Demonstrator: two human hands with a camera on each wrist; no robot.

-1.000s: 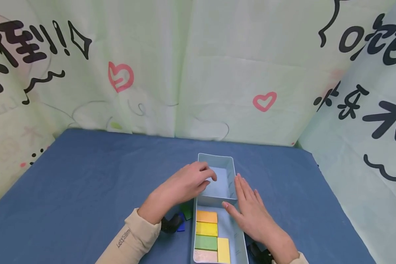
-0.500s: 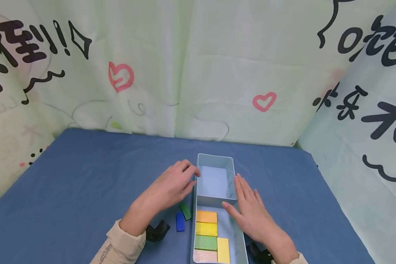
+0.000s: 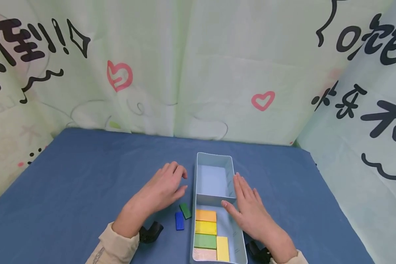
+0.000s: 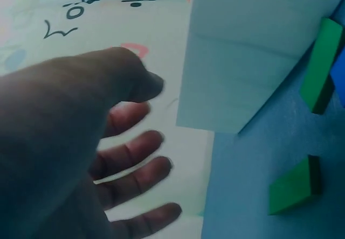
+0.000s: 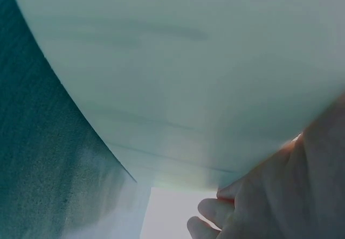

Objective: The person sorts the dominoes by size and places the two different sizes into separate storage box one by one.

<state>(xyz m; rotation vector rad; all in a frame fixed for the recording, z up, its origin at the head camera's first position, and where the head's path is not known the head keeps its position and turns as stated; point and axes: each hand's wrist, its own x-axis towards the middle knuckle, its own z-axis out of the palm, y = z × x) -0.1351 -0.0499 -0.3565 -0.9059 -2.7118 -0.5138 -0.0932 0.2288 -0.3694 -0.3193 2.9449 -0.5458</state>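
Observation:
A long pale-blue two-part box stands on the table. Its far compartment holds nothing; in the near one lie flat an orange block, a yellow block, a green block, a pink block and a second yellow block. My left hand hovers left of the box, fingers loosely bent around nothing. My right hand rests straight-fingered along the box's right wall. Beside the left wall lie a blue block and a dark green block.
Another green block lies on the cloth in the left wrist view; the left hand hides it in the head view. The blue tablecloth reaches a printed curtain behind. Black wrist mounts sit under both wrists.
My left hand has drawn back leftward from above the box's far compartment to over the table, uncovering the blue and dark green blocks. The right hand has stayed against the box.

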